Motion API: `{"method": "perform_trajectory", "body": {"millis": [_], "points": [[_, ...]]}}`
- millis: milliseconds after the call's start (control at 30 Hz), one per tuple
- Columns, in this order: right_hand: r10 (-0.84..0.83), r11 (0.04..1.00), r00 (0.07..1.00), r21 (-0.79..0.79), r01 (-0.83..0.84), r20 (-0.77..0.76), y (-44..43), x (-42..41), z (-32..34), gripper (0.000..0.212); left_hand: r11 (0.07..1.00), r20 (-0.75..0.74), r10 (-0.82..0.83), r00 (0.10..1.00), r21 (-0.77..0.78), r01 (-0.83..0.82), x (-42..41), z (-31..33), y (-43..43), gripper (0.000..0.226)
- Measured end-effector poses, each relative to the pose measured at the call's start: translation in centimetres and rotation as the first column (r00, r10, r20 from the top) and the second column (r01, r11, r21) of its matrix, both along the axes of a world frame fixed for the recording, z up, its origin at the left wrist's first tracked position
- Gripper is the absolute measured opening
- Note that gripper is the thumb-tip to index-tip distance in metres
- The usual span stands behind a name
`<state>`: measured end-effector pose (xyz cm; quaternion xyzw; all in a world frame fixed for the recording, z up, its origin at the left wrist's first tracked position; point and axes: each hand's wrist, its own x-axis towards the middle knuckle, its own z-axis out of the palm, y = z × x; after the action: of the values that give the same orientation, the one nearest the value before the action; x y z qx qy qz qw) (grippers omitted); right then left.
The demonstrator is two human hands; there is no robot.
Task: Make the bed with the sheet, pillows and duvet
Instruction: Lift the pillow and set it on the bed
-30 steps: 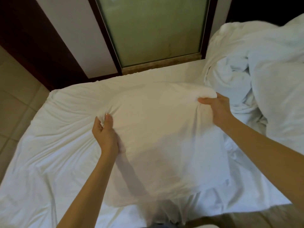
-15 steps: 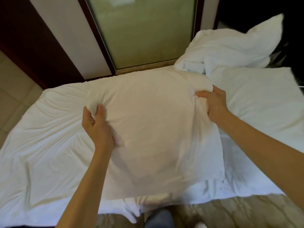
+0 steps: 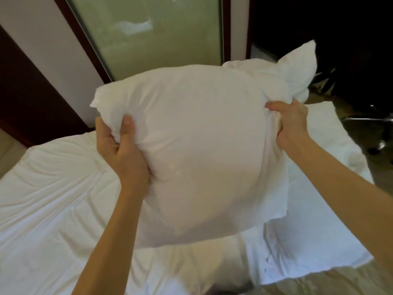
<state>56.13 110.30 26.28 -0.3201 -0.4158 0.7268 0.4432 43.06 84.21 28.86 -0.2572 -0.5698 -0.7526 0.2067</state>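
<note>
Pillow [image 3: 197,158] is now being held up off the sheet [image 3: 53,199], centre of frame; half a second ago it was lying against the bed. Left hand [image 3: 121,154] fingers are clenching its left edge; right hand [image 3: 291,122] fingers are bunching its upper right edge. Judgement: pillow is being shaken or carried for placing; crumpled bedding [image 3: 297,73] at upper right is waiting.

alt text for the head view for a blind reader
Both hands hold a plump white pillow up above the bed's rumpled white sheet, left hand and right hand each gripping a side. More white bedding lies behind.
</note>
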Motion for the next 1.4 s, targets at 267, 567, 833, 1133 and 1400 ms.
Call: {"method": "perform_trajectory", "body": {"millis": [267, 567, 833, 1133, 1400], "points": [[-0.126, 0.989, 0.992, 0.077, 0.125, 0.013, 9.4, 4.3, 2.0, 0.020, 0.991, 0.079, -0.135, 0.988, 0.006, 0.135, 1.9, 0.6, 10.8, 0.018], [-0.180, 0.983, 0.979, 0.038, 0.177, 0.098, 20.1, 13.7, 1.4, 0.030, 0.986, 0.177, -0.108, 0.978, -0.108, 0.128, 10.2, -1.2, 22.8, 0.034], [-0.206, 0.978, 0.968, -0.001, 0.208, 0.143, 28.2, 20.1, 0.7, 0.048, 0.971, 0.355, -0.071, 0.932, -0.188, 0.146, 16.2, -2.9, 30.9, 0.057], [-0.137, 0.977, 0.898, -0.090, 0.191, 0.418, 31.5, 21.9, -5.2, 0.066, 0.535, 0.470, 0.054, 0.881, -0.759, 0.372, 16.2, -10.0, 34.0, 0.025], [-0.175, 0.984, 0.540, 0.168, 0.064, 0.823, 32.3, 19.9, -8.1, 0.068, 0.348, 0.403, 0.169, 0.900, -0.878, 0.328, 14.5, -12.0, 34.0, 0.026]]}}
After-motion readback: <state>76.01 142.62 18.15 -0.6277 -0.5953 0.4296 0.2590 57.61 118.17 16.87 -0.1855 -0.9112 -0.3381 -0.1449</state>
